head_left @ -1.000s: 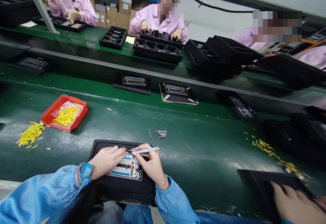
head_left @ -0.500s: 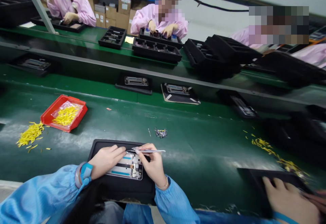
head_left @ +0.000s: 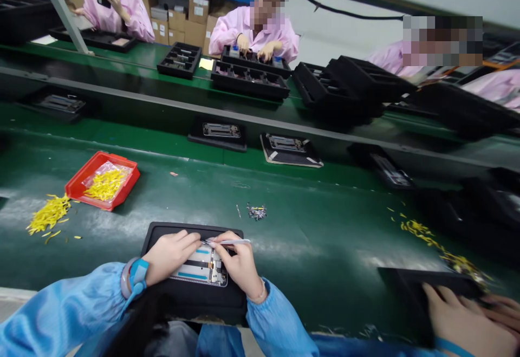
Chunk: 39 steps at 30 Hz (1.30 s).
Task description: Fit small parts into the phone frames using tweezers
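1. The right hand (head_left: 241, 270) has a narrow pinch grip on one pair of tweezers (head_left: 235, 241), whose tips point left toward the upper edge of the phone frame (head_left: 195, 269). Whether the tips hold anything is too small to tell.
2. The left hand (head_left: 170, 258) lies over the left end of that frame, fingers together, their ends close to the tweezer tips; its thumb is hidden, so I cannot tell how firmly it grips.
3. The frame lies on a black mat (head_left: 203, 308) at the lower centre of the picture, its inner side up, with blue strips showing.
4. For fine work at this edge, I judge it best to brace the frame with the left fingers, keep the tweezers low and light, and spare the exposed circuitry at the frame's right end.
5. Just beyond the mat, on the green surface (head_left: 309, 232), sits one cluster of small metal parts (head_left: 257, 212), with one separate piece (head_left: 238, 211) to its left; the cluster is too dense to count.
6. At centre left stands one red bin (head_left: 131, 174) holding one heap of yellow strips (head_left: 106, 185). Two more groups lie loose: one left of the bin (head_left: 49, 213), one at the right of the picture (head_left: 418, 228); single strips are uncountable.
7. Across the middle, four further phone frames (head_left: 221, 130) can be made out, each on a dark mat.
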Available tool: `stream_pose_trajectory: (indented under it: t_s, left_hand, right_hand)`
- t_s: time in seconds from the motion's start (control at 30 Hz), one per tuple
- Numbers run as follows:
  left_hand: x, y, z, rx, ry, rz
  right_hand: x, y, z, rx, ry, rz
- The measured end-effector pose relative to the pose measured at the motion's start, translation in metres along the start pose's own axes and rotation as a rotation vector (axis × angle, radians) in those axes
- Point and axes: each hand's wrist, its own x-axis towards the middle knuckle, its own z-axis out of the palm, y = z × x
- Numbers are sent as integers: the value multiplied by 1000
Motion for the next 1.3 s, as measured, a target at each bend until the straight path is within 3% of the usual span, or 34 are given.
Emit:
stream_pose_trajectory:
  t_s: [0.13, 0.3, 0.5, 0.6, 0.77, 0.93, 1.1, 1.3]
  left_hand:
    - [5, 1, 1, -162, 100, -155]
    - [8, 1, 8, -163, 127, -176]
    - [6, 7, 16, -57, -73, -153]
    - [8, 9, 12, -92, -109, -179]
    - [12, 8, 11, -112, -100, -169]
    - [12, 7, 13, -124, -59, -154]
    - [13, 8, 11, -144, -16, -158]
    - [16, 7, 9, -221, 70, -203]
  right_hand:
    - [0, 0, 0, -5, 14, -16]
    - [-4, -1, -6, 66, 218, -65]
    - [-22, -6, -25, -86, 353, -115]
    - [-33, -9, -33, -207, 389, -76]
    - [-45, -15, -38, -378, 356, 52]
    - [-46, -15, -36, -354, 299, 104]
    - [-39, -17, -32, -312, 343, 142]
    - [-30, -24, -24, -57, 319, 3]
